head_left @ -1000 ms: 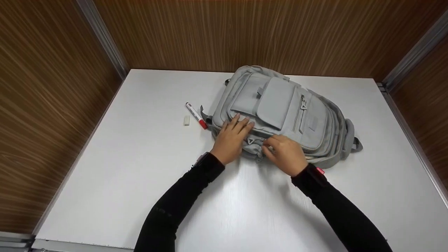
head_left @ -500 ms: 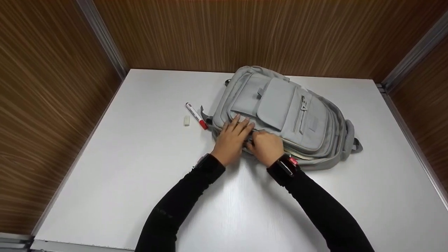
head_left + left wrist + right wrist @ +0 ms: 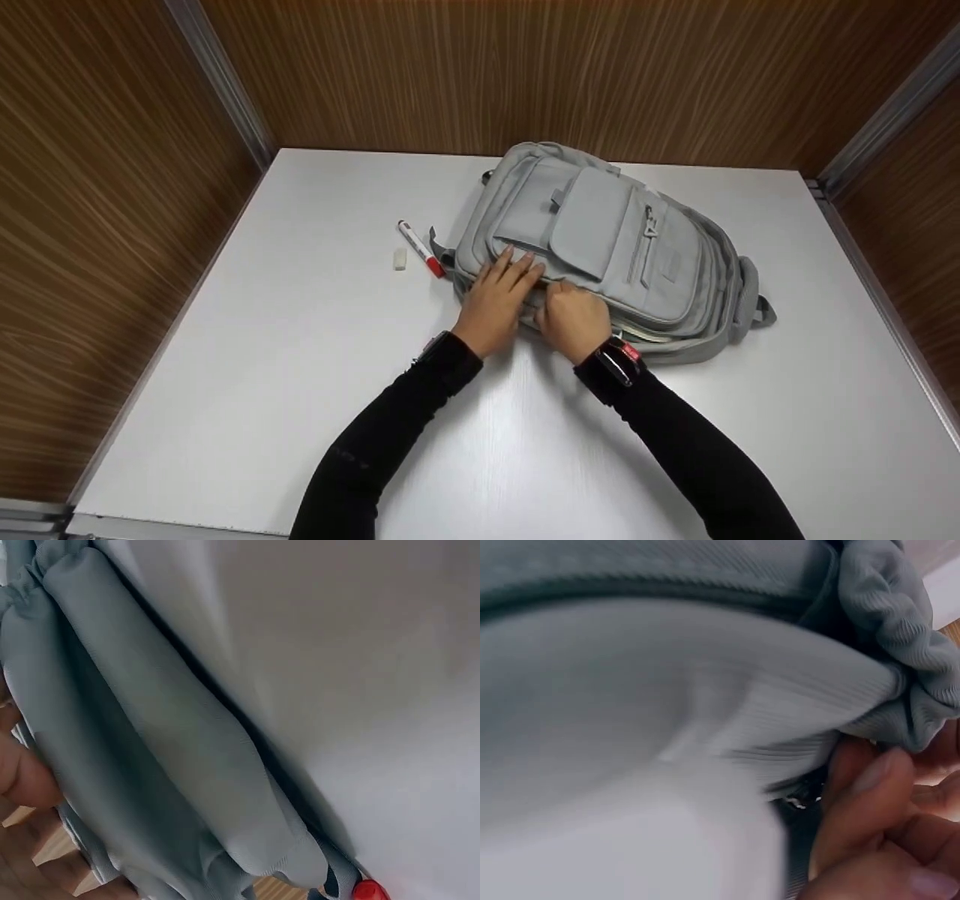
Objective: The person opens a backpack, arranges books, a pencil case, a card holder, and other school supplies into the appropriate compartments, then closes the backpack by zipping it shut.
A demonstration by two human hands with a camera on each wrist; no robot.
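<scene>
The grey backpack (image 3: 600, 244) lies on the white table (image 3: 247, 360), front face up, toward the rear edge and right of centre. The left hand (image 3: 495, 309) rests on its near side, fingers extended and slightly spread, gripping nothing. The right hand (image 3: 576, 319), just beside it, has its fingers curled and pinches the backpack at the near-side zipper (image 3: 637, 330); the exact part between the fingertips is hidden. The zipper stands parted to the right of this hand. A white marker (image 3: 420, 247) points its red end toward the backpack's bottom strap (image 3: 441, 251). A small whitish block (image 3: 400, 259) lies near the marker.
</scene>
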